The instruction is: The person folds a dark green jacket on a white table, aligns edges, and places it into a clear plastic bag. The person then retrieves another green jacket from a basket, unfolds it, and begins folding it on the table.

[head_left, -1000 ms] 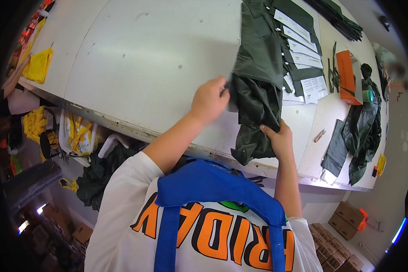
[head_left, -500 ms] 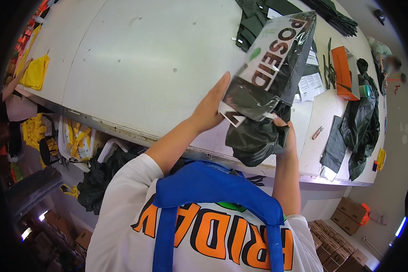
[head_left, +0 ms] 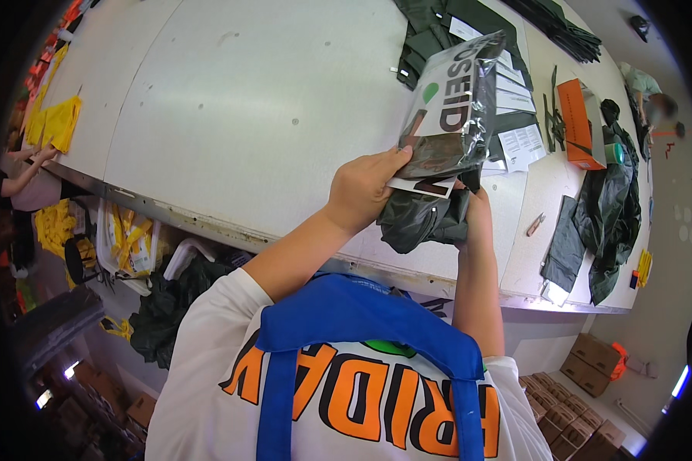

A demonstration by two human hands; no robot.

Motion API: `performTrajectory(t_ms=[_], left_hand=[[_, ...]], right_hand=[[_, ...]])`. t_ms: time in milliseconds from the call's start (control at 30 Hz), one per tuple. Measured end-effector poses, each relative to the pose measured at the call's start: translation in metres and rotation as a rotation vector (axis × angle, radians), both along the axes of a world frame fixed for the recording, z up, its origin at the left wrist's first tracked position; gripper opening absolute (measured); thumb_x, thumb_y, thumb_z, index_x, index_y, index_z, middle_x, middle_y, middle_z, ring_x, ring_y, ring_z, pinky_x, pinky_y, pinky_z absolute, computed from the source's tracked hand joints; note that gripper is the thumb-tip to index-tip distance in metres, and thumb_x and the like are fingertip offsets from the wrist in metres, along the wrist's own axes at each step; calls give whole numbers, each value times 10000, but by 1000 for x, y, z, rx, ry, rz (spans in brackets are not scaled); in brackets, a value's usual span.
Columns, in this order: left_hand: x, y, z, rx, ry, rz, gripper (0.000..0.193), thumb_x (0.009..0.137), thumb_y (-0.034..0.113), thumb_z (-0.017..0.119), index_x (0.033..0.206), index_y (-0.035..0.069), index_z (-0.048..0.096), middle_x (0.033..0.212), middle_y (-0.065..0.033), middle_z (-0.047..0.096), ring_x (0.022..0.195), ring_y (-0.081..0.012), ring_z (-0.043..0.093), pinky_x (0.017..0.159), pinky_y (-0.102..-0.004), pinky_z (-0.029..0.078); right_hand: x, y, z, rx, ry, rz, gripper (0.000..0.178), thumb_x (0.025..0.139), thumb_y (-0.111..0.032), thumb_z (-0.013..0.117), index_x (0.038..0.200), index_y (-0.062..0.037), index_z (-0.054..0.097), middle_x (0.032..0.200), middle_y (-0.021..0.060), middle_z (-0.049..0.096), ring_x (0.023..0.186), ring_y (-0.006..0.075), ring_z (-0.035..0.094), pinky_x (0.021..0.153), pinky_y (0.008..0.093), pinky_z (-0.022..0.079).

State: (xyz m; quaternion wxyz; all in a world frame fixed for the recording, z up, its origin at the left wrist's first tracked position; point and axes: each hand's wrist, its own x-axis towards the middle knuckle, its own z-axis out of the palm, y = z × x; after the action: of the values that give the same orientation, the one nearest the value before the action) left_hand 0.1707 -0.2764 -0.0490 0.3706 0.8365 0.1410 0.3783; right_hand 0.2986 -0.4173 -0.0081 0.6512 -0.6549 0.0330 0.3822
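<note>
l hand (head_left: 367,184) closed on lower l end of clear plastic bag (head_left: 455,115), has hold of it, rest of fingers hidden underneath. r hand (head_left: 477,206) at bag's lower r corner, against dark green bundle (head_left: 417,223); fingers mostly hidden, can't tell how far closed. bag is r of ctr, slanting to upper r, above white tabletop (head_left: 231,115). bundle is just below bag, about ctr of frame, near table's front edge (head_left: 201,224), which runs from l side down to lower r. room to move: tabletop spreads wide from l hand to upper l. r side tighter: pile of dark green pieces w/ white sheets (head_left: 515,84) behind bag, upper r; orange box (head_left: 575,127) beyond it; snips (head_left: 536,225) r of r hand, apart; dark cloth (head_left: 615,203) near r edge of table. co-worker's hands (head_left: 44,155) w/ yellow cloth (head_left: 60,125) far l, at table edge.
</note>
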Motion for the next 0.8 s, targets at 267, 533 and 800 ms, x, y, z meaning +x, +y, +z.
performTrajectory(t_ms=[267,533,800], left_hand=[[-33,-18,-3,-234,23,-60,565,674,-173,576,1169,90,648,952,-144,686,853,-263,680,741,-326,536],[-27,-14,-25,-595,71,51,301,751,-77,607,1035,20,623,817,-184,656,761,-302,663,655,-321,507],[-55,-25,-37,-632,642,-453,221,790,8,609,1010,24,628,831,-166,651,815,-274,644,701,-336,485]], right_hand=[[17,-4,-12,37,-138,-4,223,909,-201,511,1034,-38,597,951,91,655,803,213,661,682,352,549],[4,-6,-3,312,106,-95,257,882,-219,580,1070,-43,596,943,78,651,784,207,647,676,336,538],[11,-5,-33,-143,-296,84,273,805,-102,646,1028,56,639,930,97,670,793,178,609,713,325,479]])
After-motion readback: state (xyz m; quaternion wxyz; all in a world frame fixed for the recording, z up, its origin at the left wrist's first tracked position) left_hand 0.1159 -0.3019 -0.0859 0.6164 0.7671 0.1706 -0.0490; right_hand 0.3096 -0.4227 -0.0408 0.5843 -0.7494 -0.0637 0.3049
